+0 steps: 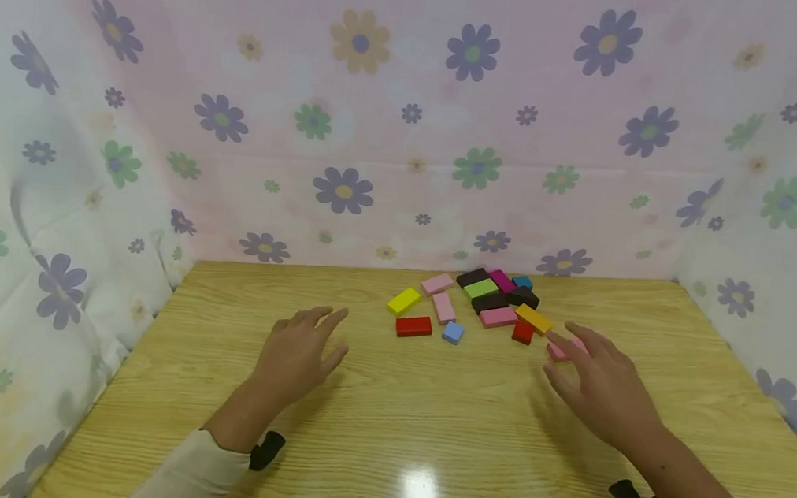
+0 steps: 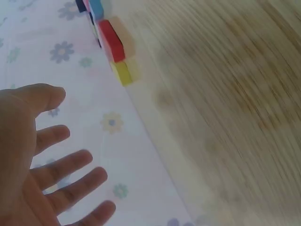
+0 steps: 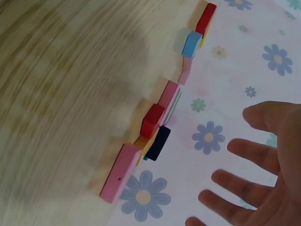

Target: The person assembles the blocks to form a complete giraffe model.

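My left hand [image 1: 292,357] hovers over the left part of the table with fingers spread and nothing in it. In the left wrist view its fingers [image 2: 70,169] are apart. Nearest to it are a red block [image 1: 414,327] and a yellow block [image 1: 404,302]. My right hand [image 1: 603,385] is held above the table on the right, fingers loosely extended and holding nothing. In the head view it partly hides a pink block [image 1: 560,350], which shows whole in the right wrist view. Beside that lie an orange block [image 1: 534,319] and a small red block [image 1: 522,333].
More blocks lie toward the back of the wooden table [image 1: 369,420]: a blue one [image 1: 453,333], a lime green one [image 1: 481,289], a magenta one [image 1: 502,281], a teal one [image 1: 522,283], plus several black and pink ones. Flowered cloth [image 1: 407,155] hangs behind and at both sides.
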Action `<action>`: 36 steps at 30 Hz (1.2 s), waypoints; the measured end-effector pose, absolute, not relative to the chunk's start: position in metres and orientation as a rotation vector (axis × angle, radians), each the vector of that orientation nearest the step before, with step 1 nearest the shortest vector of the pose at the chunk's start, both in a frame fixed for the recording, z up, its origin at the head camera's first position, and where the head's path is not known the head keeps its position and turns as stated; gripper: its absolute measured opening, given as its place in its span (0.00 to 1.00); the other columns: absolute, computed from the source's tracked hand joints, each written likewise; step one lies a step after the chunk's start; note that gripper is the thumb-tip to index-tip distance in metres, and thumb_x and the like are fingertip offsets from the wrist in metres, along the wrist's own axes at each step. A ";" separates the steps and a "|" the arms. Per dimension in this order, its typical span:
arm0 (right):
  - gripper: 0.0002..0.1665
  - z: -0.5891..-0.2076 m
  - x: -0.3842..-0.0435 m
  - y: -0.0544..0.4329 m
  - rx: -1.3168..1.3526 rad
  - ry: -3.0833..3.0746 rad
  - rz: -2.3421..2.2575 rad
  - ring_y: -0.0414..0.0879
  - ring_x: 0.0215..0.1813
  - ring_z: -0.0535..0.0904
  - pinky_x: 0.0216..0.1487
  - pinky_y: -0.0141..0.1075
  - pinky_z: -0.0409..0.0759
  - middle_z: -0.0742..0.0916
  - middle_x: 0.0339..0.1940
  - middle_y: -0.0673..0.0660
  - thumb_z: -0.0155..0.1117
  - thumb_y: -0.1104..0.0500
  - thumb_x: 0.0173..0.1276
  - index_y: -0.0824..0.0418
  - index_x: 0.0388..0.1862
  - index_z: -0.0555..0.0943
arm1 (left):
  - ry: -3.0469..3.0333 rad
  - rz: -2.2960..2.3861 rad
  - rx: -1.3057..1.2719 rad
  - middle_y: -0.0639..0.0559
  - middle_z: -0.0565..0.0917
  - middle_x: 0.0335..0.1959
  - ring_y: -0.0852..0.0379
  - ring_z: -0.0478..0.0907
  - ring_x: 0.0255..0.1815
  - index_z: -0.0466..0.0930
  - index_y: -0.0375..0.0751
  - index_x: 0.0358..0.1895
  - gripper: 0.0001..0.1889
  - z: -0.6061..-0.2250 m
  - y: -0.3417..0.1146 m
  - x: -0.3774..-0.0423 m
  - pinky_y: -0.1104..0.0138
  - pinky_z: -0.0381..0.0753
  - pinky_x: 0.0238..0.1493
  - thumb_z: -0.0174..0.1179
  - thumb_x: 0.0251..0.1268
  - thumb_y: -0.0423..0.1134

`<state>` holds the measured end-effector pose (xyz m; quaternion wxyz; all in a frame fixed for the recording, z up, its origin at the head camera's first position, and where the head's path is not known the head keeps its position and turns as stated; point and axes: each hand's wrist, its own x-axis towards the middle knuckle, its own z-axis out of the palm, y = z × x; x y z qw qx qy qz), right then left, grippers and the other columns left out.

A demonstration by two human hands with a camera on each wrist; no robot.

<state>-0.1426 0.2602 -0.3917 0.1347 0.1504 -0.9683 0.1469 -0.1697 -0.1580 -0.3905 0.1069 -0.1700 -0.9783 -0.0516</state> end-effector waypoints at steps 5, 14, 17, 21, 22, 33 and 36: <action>0.21 -0.395 -0.146 0.248 0.485 -2.753 0.553 0.66 0.62 0.75 0.61 0.65 0.73 0.82 0.61 0.68 0.69 0.60 0.66 0.64 0.57 0.83 | -2.876 -0.244 -0.562 0.47 0.82 0.57 0.45 0.80 0.58 0.76 0.50 0.67 0.24 -0.392 -0.132 -0.176 0.47 0.80 0.56 0.63 0.69 0.48; 0.22 -0.402 -0.157 0.235 0.519 -2.755 0.644 0.65 0.60 0.79 0.56 0.60 0.80 0.84 0.58 0.67 0.68 0.62 0.67 0.66 0.59 0.82 | -2.958 -0.284 -0.643 0.46 0.82 0.57 0.45 0.80 0.57 0.77 0.47 0.66 0.23 -0.403 -0.093 -0.197 0.49 0.81 0.56 0.62 0.70 0.46; 0.22 -0.404 -0.160 0.235 0.509 -2.791 0.650 0.66 0.59 0.79 0.55 0.60 0.80 0.84 0.58 0.68 0.66 0.61 0.69 0.67 0.60 0.81 | -2.995 -0.249 -0.650 0.47 0.82 0.59 0.46 0.80 0.59 0.76 0.49 0.67 0.23 -0.406 -0.081 -0.205 0.50 0.81 0.57 0.61 0.71 0.47; 0.21 -0.404 -0.163 0.236 0.509 -2.811 0.670 0.67 0.58 0.79 0.54 0.59 0.80 0.84 0.57 0.69 0.66 0.62 0.69 0.68 0.59 0.82 | -3.036 -0.189 -0.650 0.48 0.80 0.62 0.47 0.78 0.60 0.75 0.52 0.68 0.23 -0.410 -0.070 -0.213 0.50 0.80 0.58 0.59 0.73 0.47; 0.21 -0.405 -0.164 0.237 0.506 -2.815 0.671 0.67 0.58 0.79 0.54 0.59 0.80 0.84 0.57 0.69 0.66 0.62 0.69 0.68 0.58 0.82 | -3.037 -0.174 -0.654 0.49 0.80 0.61 0.48 0.78 0.60 0.75 0.52 0.68 0.22 -0.412 -0.067 -0.215 0.51 0.81 0.57 0.58 0.73 0.46; 0.20 -0.408 -0.172 0.256 0.506 -2.838 0.652 0.64 0.55 0.83 0.53 0.57 0.82 0.82 0.58 0.72 0.65 0.65 0.68 0.72 0.57 0.82 | -3.008 -0.012 -0.680 0.50 0.79 0.64 0.46 0.75 0.62 0.77 0.54 0.66 0.19 -0.425 -0.049 -0.225 0.51 0.79 0.56 0.55 0.76 0.44; 0.20 -0.409 -0.176 0.262 0.489 -2.857 0.650 0.62 0.51 0.85 0.50 0.55 0.83 0.82 0.59 0.73 0.66 0.65 0.68 0.73 0.56 0.82 | -3.004 0.078 -0.721 0.50 0.79 0.63 0.46 0.75 0.60 0.76 0.54 0.67 0.19 -0.423 -0.048 -0.225 0.51 0.79 0.55 0.55 0.76 0.44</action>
